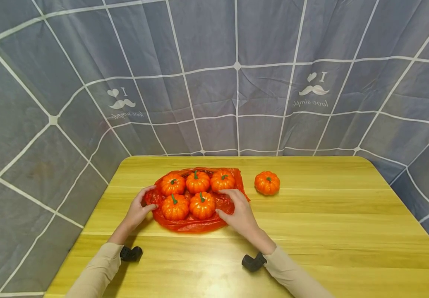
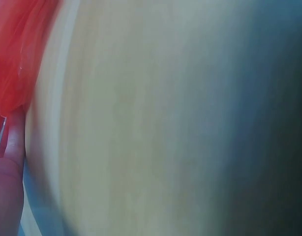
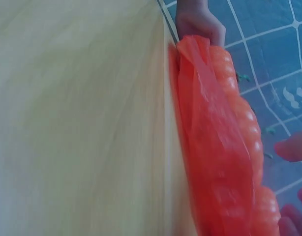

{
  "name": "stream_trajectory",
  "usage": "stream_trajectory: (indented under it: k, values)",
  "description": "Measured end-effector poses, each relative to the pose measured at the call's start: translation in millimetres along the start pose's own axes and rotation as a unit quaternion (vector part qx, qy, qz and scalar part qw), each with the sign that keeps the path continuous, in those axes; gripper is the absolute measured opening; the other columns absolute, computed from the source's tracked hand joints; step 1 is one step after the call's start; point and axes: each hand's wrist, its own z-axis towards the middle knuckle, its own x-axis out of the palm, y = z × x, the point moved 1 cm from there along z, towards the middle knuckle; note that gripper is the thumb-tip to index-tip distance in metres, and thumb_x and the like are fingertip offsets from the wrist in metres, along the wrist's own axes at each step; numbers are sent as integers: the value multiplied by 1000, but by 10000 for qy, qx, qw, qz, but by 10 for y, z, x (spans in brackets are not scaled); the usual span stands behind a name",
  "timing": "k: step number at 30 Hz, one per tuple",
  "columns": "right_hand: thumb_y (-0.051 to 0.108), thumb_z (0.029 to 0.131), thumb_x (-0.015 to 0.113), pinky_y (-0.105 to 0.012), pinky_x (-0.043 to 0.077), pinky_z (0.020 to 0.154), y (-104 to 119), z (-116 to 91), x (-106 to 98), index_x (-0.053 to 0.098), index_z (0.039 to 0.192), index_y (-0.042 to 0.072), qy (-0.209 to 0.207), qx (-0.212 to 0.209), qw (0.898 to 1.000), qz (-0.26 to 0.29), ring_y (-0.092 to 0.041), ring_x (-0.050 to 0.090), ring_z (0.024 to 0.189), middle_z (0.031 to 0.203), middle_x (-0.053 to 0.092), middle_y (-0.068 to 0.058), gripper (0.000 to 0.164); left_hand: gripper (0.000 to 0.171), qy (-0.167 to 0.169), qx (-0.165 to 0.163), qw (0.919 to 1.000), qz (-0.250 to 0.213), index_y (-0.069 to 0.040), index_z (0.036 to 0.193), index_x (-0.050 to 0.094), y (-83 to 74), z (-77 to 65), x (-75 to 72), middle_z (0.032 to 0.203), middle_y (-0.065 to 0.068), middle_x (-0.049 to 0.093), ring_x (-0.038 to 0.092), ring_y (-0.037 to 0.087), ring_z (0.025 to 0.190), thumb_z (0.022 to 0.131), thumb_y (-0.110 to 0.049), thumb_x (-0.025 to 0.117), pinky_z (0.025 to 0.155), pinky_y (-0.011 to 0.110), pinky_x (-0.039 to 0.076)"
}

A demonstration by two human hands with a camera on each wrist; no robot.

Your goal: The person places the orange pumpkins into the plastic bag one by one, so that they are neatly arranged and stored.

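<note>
Several small orange pumpkins (image 1: 202, 205) with green stems sit in two rows on a spread red plastic bag (image 1: 195, 227). At the bag's left end, my left hand (image 1: 139, 210) holds the gathered plastic between thumb and fingers. In the left wrist view, a finger (image 2: 14, 142) lies against the red film. My right hand (image 1: 238, 213) hovers over the bag's right side, thumb and fingers spread with nothing between them. Its fingertips overlap the back right pumpkin (image 1: 223, 180) in the head view. The right wrist view shows its thumb (image 3: 293, 147) apart from the pumpkins.
Another orange pumpkin (image 1: 267, 183) stands on the wooden table (image 1: 329, 231), right of the bag. A grey curtain (image 1: 266, 95) with white grid lines hangs behind the table and at both sides. Black wrist cameras (image 1: 254, 262) are worn on both wrists.
</note>
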Motion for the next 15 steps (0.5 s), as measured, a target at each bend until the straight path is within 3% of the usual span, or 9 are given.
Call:
stream_trajectory:
  k: [7, 15]
  values:
    - [7, 72, 81, -39, 50, 86, -121, -22, -222, 63, 116, 9, -660, -369, 9970, -172, -24, 58, 100, 110, 63, -9, 48, 60, 1, 117, 9999, -76, 4, 141, 37, 2, 11, -1, 143, 28, 39, 48, -7, 106, 84, 10, 57, 87, 5, 41]
    - [6, 69, 82, -40, 49, 78, -281, -31, -445, 63, 115, 4, -1105, -612, 9913, -377, -29, 57, 93, 106, 65, -14, 51, 60, 5, 177, 9998, -23, 5, 140, 37, 8, 3, -3, 143, 29, 37, 46, -9, 107, 84, 10, 56, 86, 5, 41]
